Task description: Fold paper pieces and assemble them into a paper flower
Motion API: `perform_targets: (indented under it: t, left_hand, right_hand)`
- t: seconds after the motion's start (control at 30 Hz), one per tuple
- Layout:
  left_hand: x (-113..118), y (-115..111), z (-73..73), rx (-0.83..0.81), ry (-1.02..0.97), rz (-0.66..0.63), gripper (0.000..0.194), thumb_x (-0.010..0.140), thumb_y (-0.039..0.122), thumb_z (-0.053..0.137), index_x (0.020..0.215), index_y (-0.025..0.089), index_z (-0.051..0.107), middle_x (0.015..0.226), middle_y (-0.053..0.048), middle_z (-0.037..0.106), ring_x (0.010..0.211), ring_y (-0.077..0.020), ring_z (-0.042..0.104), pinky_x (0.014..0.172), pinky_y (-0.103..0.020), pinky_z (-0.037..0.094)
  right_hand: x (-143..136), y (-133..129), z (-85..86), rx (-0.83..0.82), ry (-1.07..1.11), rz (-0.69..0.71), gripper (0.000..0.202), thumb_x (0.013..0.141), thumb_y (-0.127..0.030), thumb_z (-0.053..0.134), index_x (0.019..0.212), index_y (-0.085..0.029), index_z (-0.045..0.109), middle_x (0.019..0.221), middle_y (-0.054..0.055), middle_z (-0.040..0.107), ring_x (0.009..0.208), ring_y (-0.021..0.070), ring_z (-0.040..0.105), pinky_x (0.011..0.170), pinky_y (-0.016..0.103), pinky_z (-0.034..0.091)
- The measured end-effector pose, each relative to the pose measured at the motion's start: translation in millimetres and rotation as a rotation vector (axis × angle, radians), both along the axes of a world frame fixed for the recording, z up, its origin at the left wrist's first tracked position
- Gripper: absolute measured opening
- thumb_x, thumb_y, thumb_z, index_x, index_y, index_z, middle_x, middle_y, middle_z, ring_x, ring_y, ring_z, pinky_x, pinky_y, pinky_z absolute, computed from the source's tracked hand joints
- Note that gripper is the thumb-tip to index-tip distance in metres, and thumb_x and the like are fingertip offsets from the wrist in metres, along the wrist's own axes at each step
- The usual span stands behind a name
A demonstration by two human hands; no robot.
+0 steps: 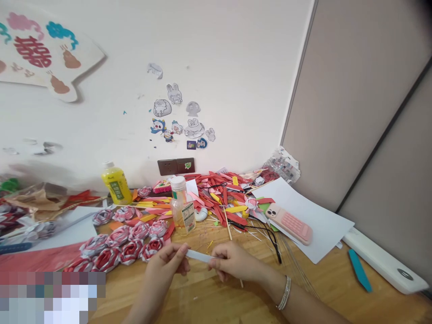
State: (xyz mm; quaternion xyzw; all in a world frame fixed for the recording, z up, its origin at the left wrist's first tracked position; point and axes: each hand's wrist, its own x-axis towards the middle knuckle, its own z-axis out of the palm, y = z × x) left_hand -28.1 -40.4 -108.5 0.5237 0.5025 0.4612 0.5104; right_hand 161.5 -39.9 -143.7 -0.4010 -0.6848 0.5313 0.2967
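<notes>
Between my two hands a narrow white paper strip [198, 256] is stretched above the front of the wooden table. My left hand [171, 259] pinches its left end between thumb and fingers. At the other end my right hand [229, 261], with a bracelet on the wrist, is closed on the strip. A thin wooden stick [228, 226] runs behind the right hand, its lower tip showing below; whether the hand touches it I cannot tell. Several folded paper roses [131, 250] in red, pink and white lie left of my hands.
Behind my hands stands a clear bottle [183, 211], with a yellow bottle [117, 184] farther left. Red and yellow folded paper strips [219, 193] pile along the wall. At right lie a pink phone [289, 223] on white paper [317, 245] and a teal strip [359, 271].
</notes>
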Motion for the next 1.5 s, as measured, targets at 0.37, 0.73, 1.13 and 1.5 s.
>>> perform_targets:
  t: [0.37,0.73,1.13,1.5]
  left_hand:
    - [6.1,-2.0,-7.3,-0.065,-0.087,-0.005,0.038,0.054,0.052,0.067,0.056,0.016,0.059,0.046,0.001,0.062,0.046,-0.0138,0.057,0.049,-0.024,0.047]
    - [9.5,-7.8,-5.7,-0.097,-0.120,-0.071,0.037,0.053,0.051,0.070,0.054,0.015,0.062,0.053,-0.002,0.066,0.053,-0.0149,0.061,0.056,-0.024,0.051]
    - [14.1,-13.7,-6.7,0.030,0.076,-0.229,0.045,0.057,0.059,0.062,0.042,0.017,0.056,0.040,0.001,0.055,0.042,-0.0129,0.053,0.045,-0.022,0.044]
    - [5.4,-13.0,-5.0,0.055,0.111,-0.121,0.047,0.068,0.055,0.053,0.038,0.018,0.053,0.038,0.000,0.054,0.042,-0.0141,0.050,0.049,-0.024,0.042]
  right_hand:
    - [-6.7,-5.1,5.1,0.198,-0.121,-0.124,0.028,0.081,-0.035,0.050,0.065,-0.013,0.056,0.051,-0.006,0.040,0.048,0.0057,0.037,0.044,0.016,0.025]
    - [-12.9,-10.2,2.3,0.163,-0.064,-0.033,0.033,0.084,-0.037,0.044,0.061,-0.013,0.049,0.052,-0.006,0.039,0.048,0.0058,0.035,0.044,0.017,0.023]
    - [-19.1,-16.8,6.4,0.212,0.029,0.102,0.049,0.085,-0.050,0.036,0.077,-0.011,0.064,0.058,-0.003,0.042,0.053,0.0065,0.038,0.050,0.017,0.029]
    - [-19.1,-19.9,3.9,0.100,0.064,0.113,0.058,0.074,-0.067,0.036,0.055,-0.013,0.047,0.049,-0.004,0.039,0.044,0.0044,0.032,0.042,0.018,0.022]
